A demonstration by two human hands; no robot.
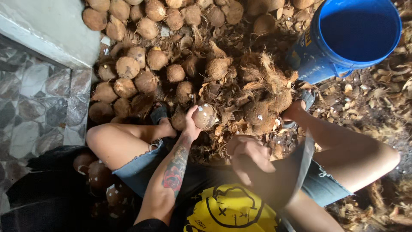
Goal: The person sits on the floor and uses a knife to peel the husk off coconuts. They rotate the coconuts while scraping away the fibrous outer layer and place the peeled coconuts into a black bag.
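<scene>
Soft daylight, dim lower left; right hand motion-blurred, edges slightly warped

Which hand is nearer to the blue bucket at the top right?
The right hand. It grips a blurred blade handle near the lap, below and left of the blue bucket. The left hand holds a coconut farther left, so farther away.
</scene>
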